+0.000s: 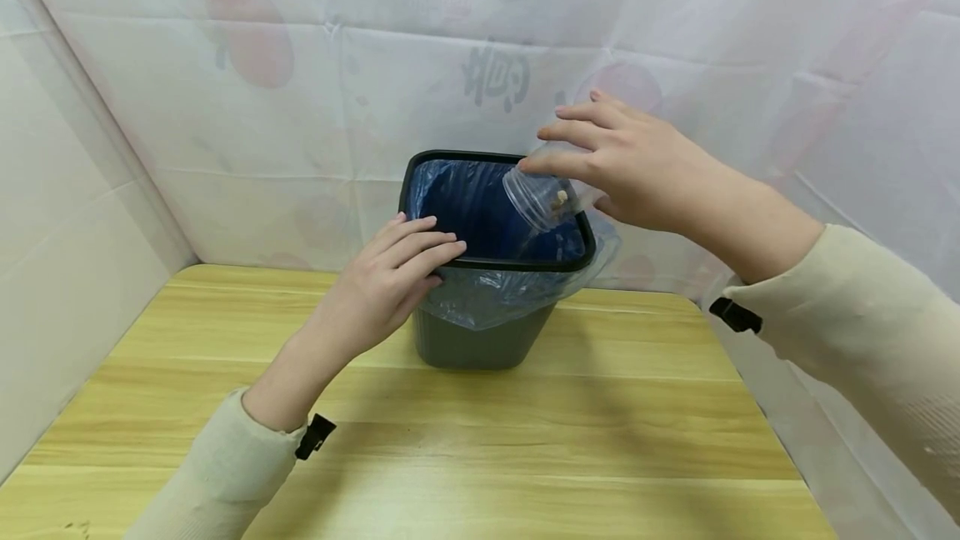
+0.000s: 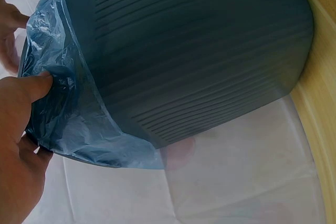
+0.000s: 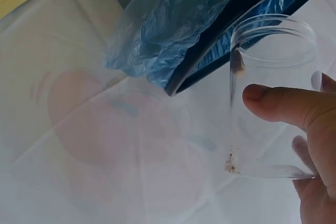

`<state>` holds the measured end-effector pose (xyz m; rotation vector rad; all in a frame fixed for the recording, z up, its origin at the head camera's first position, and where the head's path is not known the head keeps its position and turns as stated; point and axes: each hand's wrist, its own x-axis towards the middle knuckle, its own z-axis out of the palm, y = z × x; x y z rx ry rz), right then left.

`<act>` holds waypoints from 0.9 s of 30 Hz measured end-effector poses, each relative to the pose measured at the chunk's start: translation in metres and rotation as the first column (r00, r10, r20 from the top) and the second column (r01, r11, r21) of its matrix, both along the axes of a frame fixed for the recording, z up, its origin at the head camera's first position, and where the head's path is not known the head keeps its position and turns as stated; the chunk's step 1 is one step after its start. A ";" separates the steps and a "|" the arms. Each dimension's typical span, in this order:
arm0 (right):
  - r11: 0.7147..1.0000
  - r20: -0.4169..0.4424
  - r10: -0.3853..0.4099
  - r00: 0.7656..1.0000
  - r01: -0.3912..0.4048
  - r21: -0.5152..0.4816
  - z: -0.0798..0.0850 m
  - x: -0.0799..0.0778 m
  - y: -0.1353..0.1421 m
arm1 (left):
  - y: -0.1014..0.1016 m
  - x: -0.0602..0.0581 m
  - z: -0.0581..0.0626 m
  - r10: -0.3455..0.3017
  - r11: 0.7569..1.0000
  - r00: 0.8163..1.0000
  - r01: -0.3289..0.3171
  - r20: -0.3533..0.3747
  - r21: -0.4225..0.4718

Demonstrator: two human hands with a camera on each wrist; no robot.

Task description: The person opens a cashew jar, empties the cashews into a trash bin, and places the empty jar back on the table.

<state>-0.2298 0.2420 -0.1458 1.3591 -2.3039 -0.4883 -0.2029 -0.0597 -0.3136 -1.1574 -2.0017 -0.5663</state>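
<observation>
A grey trash bin (image 1: 476,348) with a black rim stands on the table, lined with a thin blue plastic bag (image 1: 495,294) folded out over the rim. My left hand (image 1: 378,277) grips the near left part of the rim; its thumb (image 2: 39,86) presses the bag from outside while the fingers reach over the edge. Above the bin's right side, my right hand (image 1: 637,161) holds a clear jar (image 3: 273,72), tilted with its lidless mouth toward the bin's inside. A small brown clump (image 3: 239,62) clings inside near the mouth, and dark specks (image 3: 231,163) sit by the base.
The wooden table (image 1: 450,448) lies under the bin. White printed cloth (image 1: 360,98) hangs close behind it and along both sides. Bag plastic (image 1: 603,244) sticks out past the bin's right edge. Black clips (image 1: 315,436) are fixed at both sleeve cuffs.
</observation>
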 end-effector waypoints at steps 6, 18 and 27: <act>0.999 -0.028 -0.008 1.000 0.009 0.032 0.002 0.001 0.000 | -0.001 0.001 0.000 0.012 1.000 1.000 -0.012 0.003 -0.006; 0.997 0.010 0.042 0.999 -0.041 -0.072 -0.003 -0.001 0.003 | -0.001 0.000 -0.001 0.002 1.000 1.000 -0.002 0.005 0.001; 0.937 0.158 -0.023 0.987 0.077 -0.341 -0.028 -0.001 0.020 | -0.001 -0.003 -0.003 0.005 1.000 1.000 -0.004 0.006 -0.007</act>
